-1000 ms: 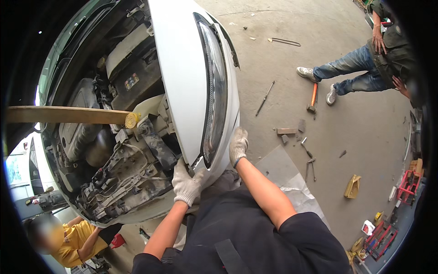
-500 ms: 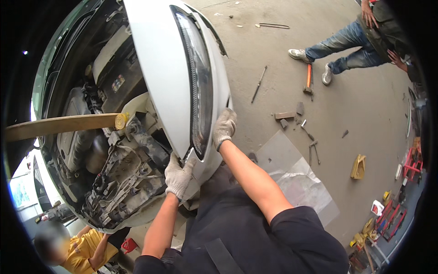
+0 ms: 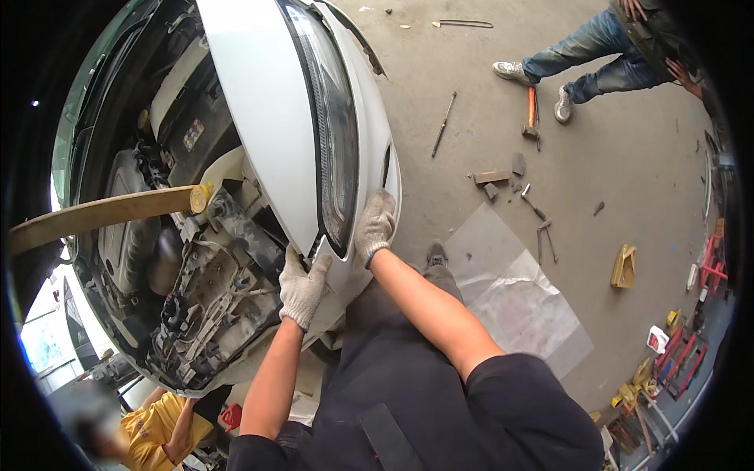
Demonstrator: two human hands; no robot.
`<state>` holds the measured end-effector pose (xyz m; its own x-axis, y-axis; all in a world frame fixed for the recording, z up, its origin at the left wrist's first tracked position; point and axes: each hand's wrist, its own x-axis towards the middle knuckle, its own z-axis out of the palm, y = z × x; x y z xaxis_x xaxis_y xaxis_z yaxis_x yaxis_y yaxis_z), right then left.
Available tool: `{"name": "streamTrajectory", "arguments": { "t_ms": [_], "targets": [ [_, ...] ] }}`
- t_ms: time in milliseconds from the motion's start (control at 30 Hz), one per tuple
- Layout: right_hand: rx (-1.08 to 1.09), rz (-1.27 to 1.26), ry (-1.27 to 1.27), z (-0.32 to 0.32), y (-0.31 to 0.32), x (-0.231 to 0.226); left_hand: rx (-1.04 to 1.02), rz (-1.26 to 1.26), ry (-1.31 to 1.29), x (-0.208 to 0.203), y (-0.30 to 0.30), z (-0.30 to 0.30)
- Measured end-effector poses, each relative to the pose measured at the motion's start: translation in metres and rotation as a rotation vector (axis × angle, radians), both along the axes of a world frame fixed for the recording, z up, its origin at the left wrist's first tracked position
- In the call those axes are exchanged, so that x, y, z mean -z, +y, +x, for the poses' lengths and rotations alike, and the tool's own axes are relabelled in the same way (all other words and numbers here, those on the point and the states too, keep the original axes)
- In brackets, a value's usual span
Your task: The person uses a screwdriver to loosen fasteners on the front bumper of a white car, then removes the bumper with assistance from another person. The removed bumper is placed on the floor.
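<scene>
White car bodywork curves round a long clear headlight ahead of me. My left hand, in a pale knit glove, is closed on the corner of the white bumper just below the headlight's near tip, thumb apart from the fingers. A dark slot shows in the bodywork by its fingertips. My right hand, gloved alike, lies flat against the bumper's outer face beside the headlight, fingers extended together. Inside the uncovered engine bay, dusty parts and brackets show left of my hands.
A wooden bar reaches across the engine bay. A person in yellow is at lower left, another in jeans at upper right. On the floor lie a hammer, a ratchet, a clear sheet and a yellow container.
My right hand has slid along the bumper toward the headlight's near tip. My left hand has shifted slightly at the corner, and its thumb stands out more. The whole view has moved a little.
</scene>
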<state>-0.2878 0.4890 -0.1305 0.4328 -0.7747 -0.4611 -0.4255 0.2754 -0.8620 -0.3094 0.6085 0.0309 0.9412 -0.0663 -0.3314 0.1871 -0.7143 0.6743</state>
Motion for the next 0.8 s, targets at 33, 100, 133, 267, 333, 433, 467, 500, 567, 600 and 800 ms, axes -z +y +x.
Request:
{"name": "streamTrajectory", "arguments": {
  "t_ms": [33, 100, 133, 267, 333, 433, 467, 500, 567, 600, 800],
  "targets": [
    [-0.018, -0.077, 0.006, 0.002, 0.001, 0.0, -0.016, 0.007, 0.005, -0.002, -0.002, 0.001],
    [0.033, 0.016, -0.022, 0.005, 0.0, 0.0, -0.028, -0.011, -0.017, 0.0, -0.002, 0.002],
    [0.025, -0.04, -0.022, 0.0, 0.003, -0.002, -0.032, -0.054, -0.015, 0.001, -0.002, -0.001],
    [-0.059, 0.048, -0.074, -0.016, 0.017, 0.001, 0.005, -0.073, 0.037, 0.007, 0.01, 0.002],
    [-0.058, 0.096, -0.077, -0.018, 0.017, 0.004, 0.027, -0.053, 0.059, 0.005, 0.012, 0.001],
    [-0.123, 0.079, 0.036, -0.02, 0.018, 0.01, 0.167, 0.028, -0.138, 0.019, 0.035, -0.018],
    [-0.231, -0.009, 0.132, -0.024, 0.016, 0.025, 0.028, -0.097, 0.01, 0.015, 0.032, -0.025],
    [-0.343, -0.097, 0.229, -0.025, 0.013, 0.04, -0.013, -0.046, 0.053, 0.025, 0.04, -0.028],
    [-0.161, 0.271, 0.061, -0.023, 0.015, 0.045, -0.067, -0.1, 0.127, 0.055, 0.058, -0.035],
    [0.231, 0.665, -0.163, -0.02, 0.018, 0.041, -0.09, -0.207, 0.152, 0.072, 0.067, -0.036],
    [0.126, 0.438, -0.12, -0.031, -0.001, 0.035, -0.203, -0.414, 0.294, 0.084, 0.065, -0.039]
  ]
}}
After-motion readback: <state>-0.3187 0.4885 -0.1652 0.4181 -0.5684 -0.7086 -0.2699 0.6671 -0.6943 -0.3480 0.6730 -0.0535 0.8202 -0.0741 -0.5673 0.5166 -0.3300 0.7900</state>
